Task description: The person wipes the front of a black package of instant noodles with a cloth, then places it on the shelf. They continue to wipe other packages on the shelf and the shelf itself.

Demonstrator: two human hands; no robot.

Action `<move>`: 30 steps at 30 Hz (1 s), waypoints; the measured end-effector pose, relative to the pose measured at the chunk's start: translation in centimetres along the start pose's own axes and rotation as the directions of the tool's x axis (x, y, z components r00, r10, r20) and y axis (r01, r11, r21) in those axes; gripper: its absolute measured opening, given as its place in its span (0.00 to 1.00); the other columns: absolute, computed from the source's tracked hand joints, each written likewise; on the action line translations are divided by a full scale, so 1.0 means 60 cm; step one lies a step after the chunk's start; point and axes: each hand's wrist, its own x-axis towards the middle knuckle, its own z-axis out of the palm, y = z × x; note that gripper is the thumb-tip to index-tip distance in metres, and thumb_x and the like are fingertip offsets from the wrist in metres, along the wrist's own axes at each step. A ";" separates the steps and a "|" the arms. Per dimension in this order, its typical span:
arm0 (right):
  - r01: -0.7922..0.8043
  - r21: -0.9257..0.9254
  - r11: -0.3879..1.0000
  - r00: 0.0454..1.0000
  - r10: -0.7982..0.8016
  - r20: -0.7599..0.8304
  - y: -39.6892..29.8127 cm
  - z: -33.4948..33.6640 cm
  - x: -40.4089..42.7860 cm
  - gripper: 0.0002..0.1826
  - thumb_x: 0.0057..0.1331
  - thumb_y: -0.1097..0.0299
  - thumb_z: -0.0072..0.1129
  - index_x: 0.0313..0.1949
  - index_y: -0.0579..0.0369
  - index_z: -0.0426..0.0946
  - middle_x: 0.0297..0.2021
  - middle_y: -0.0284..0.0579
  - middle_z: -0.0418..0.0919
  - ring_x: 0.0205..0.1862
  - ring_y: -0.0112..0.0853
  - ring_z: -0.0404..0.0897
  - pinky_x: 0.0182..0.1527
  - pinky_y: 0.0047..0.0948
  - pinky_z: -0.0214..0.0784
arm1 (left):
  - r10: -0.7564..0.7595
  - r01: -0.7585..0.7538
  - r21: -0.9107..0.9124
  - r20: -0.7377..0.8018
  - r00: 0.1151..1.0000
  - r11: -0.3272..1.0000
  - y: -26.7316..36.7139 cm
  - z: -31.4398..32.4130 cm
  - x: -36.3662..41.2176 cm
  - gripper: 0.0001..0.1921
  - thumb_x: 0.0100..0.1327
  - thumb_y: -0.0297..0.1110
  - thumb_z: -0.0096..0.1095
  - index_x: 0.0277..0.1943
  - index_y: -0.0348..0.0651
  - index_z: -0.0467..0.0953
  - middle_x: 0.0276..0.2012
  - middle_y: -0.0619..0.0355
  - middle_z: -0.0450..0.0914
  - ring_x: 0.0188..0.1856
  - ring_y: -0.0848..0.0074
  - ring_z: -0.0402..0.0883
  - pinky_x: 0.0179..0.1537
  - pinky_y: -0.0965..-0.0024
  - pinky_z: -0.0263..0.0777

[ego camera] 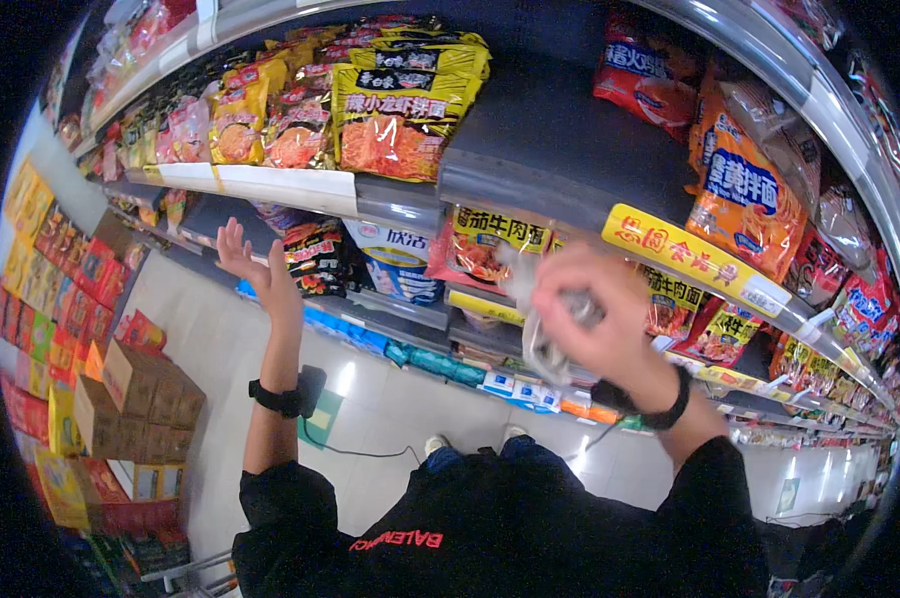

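My right hand [607, 314], blurred by motion, is curled around a crumpled piece of transparent plastic film [543, 347] in front of the shelves. Part of the film hangs below the fingers. My left hand [252, 261] is raised with its fingers apart and holds nothing. Behind the left hand is a black noodle packet [314, 258] on a lower shelf. A red and yellow noodle packet [495, 243] stands behind the right hand, partly hidden by the plastic. Yellow noodle packets [394, 123] stand in a row on the shelf above.
An orange noodle packet [745, 187] leans on the upper shelf at right, behind a yellow label strip [682, 254]. A blue and white bag [398, 261] sits lower down. Cardboard boxes [147, 396] are stacked on the floor at left. A thin cable [368, 451] runs near my waist.
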 end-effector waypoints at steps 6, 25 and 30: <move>0.109 -0.151 0.983 0.994 -0.103 0.048 -0.018 -0.049 0.150 0.10 0.54 0.66 0.57 0.26 0.60 0.70 0.22 0.42 0.72 0.24 0.30 0.73 0.27 0.25 0.64 | 0.342 -0.343 -0.016 0.143 0.929 0.939 0.097 0.038 -0.014 0.28 0.54 0.23 0.51 0.57 0.35 0.51 0.57 0.46 0.56 0.60 0.61 0.54 0.59 0.59 0.47; -0.093 -0.422 0.902 0.389 0.423 0.818 0.193 -0.096 0.224 0.19 0.53 0.72 0.48 0.46 0.62 0.69 0.44 0.47 0.73 0.47 0.29 0.70 0.52 0.25 0.59 | 0.490 -0.573 -0.064 0.600 0.632 0.817 0.235 0.227 -0.003 0.16 0.58 0.33 0.48 0.49 0.40 0.70 0.48 0.53 0.72 0.54 0.63 0.67 0.59 0.58 0.48; -0.087 -0.388 0.917 0.401 0.389 0.829 0.165 -0.120 0.212 0.24 0.46 0.81 0.48 0.47 0.67 0.68 0.45 0.51 0.73 0.49 0.34 0.71 0.53 0.28 0.59 | 0.541 -0.633 -0.033 0.556 0.631 0.773 0.289 0.253 -0.041 0.19 0.51 0.38 0.57 0.43 0.34 0.71 0.42 0.47 0.73 0.50 0.62 0.68 0.56 0.57 0.53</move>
